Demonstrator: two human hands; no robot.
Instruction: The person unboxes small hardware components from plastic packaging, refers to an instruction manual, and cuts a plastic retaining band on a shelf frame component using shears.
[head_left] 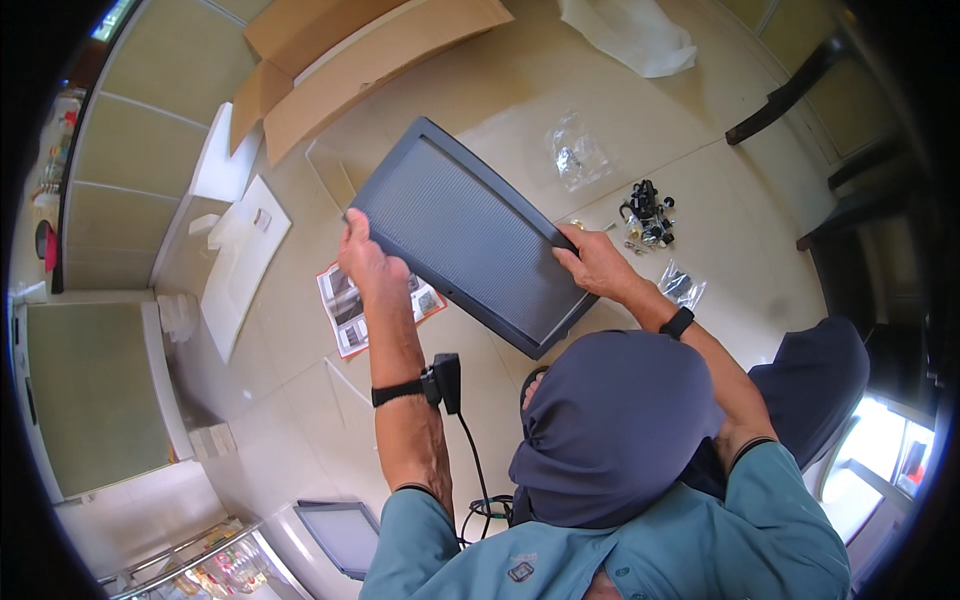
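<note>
Above the floor I hold a dark grey rectangular panel [470, 230], with a raised frame and a finely ribbed face, tilted between both hands. My left hand [372, 258] is closed on its left edge, and my right hand [600, 264] grips the right edge, thumb on top. Partly hidden below the panel, an open printed leaflet [346, 312] lies on the floor. Beyond my right hand sits a pile of small black fittings and metal hardware [650, 216]. Nearer my right wrist is a small clear bag [682, 285] with dark parts inside.
An open cardboard box [390, 85] lies at the far side. White foam pieces [245, 270] are at the left; a clear plastic bag [577, 155] and white wrapping [635, 38] lie farther off. Another framed panel [342, 535] is at lower left. Dark chair legs [790, 98] stand right.
</note>
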